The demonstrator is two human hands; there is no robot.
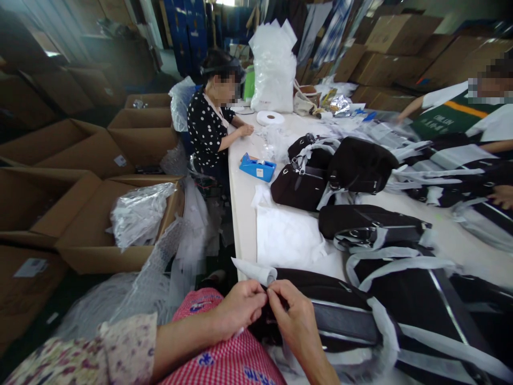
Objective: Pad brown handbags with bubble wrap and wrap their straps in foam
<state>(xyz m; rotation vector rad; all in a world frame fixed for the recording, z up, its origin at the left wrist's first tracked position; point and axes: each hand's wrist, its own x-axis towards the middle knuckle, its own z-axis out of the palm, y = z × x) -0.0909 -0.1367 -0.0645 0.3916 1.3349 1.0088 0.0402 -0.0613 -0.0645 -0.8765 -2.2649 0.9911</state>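
Observation:
My left hand [242, 307] and my right hand [296, 315] meet at their fingertips in the lower middle, above the near end of a black bag [340, 315]. Both are closed in a pinch. Between the fingertips shows something small and dark, too hidden to name. A curled white wrapping sheet [256, 271] rises just beyond the fingers, touching or nearly touching them. White wrapping [387, 326] also covers a strap on the bag's right side. The bag's left end is partly hidden by my hands.
White sheets [290, 235] lie on the table [240, 214], with several black bags [363, 166] to the right. A blue tape dispenser [258, 168] stands farther back. One person [210, 117] sits at the left edge, another [452, 115] works at right. Open cartons [92, 214] stand left.

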